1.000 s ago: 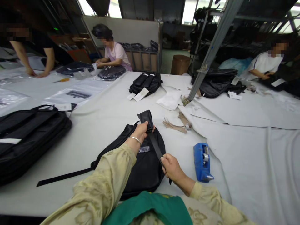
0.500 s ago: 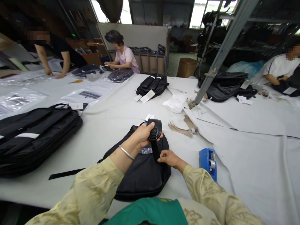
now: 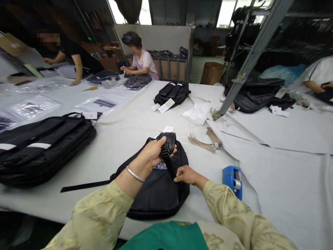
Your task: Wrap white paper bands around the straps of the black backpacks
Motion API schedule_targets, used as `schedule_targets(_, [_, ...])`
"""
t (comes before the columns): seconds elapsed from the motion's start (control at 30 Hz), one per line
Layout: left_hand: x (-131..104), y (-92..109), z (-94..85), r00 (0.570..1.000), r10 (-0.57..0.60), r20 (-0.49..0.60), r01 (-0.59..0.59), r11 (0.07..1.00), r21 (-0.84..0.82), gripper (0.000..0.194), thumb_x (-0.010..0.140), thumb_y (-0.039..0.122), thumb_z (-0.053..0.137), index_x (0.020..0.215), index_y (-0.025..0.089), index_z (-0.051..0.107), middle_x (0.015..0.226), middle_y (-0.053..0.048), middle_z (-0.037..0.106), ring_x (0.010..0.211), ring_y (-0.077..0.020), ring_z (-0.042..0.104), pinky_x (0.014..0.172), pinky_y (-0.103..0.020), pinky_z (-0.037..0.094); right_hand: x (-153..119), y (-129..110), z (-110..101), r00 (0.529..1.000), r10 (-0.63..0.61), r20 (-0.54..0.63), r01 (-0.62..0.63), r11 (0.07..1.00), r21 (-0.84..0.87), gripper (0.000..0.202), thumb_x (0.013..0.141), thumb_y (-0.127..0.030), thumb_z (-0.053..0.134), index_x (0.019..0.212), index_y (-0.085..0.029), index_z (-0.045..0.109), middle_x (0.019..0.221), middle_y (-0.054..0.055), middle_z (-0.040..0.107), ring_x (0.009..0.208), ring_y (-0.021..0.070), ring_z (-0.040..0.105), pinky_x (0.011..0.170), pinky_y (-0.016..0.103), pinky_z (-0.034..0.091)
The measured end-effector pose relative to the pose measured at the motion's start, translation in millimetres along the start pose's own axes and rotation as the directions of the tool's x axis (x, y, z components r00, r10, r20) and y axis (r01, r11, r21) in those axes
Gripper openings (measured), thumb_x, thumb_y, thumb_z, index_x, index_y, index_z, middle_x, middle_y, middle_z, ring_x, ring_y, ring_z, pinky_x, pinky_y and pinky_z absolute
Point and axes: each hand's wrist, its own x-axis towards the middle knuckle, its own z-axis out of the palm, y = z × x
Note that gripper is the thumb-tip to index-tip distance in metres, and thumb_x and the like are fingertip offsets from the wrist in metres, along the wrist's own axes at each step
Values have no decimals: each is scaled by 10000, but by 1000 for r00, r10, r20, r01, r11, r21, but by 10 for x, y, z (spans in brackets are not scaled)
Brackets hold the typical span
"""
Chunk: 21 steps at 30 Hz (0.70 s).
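Observation:
A black bag [image 3: 158, 194] lies on the pale table right in front of me. Above its upper part my left hand [image 3: 155, 151] grips a folded black padded strap [image 3: 169, 139] with a buckle, thumb on top. From the buckle a flat black webbing [image 3: 169, 167] runs down to my right hand [image 3: 186, 174], which pinches its lower end between thumb and fingers. Another webbing tail [image 3: 85, 185] stretches left from the bag across the table. A white tag [image 3: 168, 128] shows just beyond the strap.
Black backpacks lie at left [image 3: 49, 146] and farther ahead [image 3: 172, 93]. A blue tape dispenser [image 3: 232, 181] sits to the right, near brown strips [image 3: 201, 142]. A slanted metal post [image 3: 249, 60] rises behind. Other people work at the far left, centre and right.
My left hand has shifted slightly left with the padded strap, and the webbing slants more. My right hand keeps its pinch. The view has turned a little left.

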Motion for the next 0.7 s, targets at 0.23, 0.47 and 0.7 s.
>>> schedule_targets(0.23, [-444, -535, -212, 996, -71, -62, 70, 997, -12, 164, 847, 236, 624, 882, 82, 671, 735, -137, 734, 607, -220, 699, 539, -299, 579, 82, -55, 117, 978, -130, -164, 73, 946, -317, 249, 603, -131, 734, 794, -183, 584, 611, -62, 576, 581, 100, 505, 575, 220, 355])
schedule_targets(0.47, [-682, -1570, -585, 929, -301, -217, 293, 954, -71, 166, 823, 294, 657, 779, 136, 636, 696, -119, 729, 514, -190, 640, 452, -288, 532, 44, 152, 337, 896, -345, -279, 107, 778, -620, 555, 758, -189, 573, 1295, -155, 439, 830, 45, 660, 780, 210, 592, 703, 312, 395])
schedule_targets(0.7, [-608, -1966, -731, 887, -428, -170, 418, 904, -94, 189, 757, 340, 744, 825, 197, 641, 743, -76, 742, 599, -200, 688, 474, -269, 549, 45, 132, 246, 691, -722, 29, 382, 332, -863, 274, 826, -234, 545, 1086, -196, 622, 1123, 121, 622, 1087, 284, 476, 854, 440, 325])
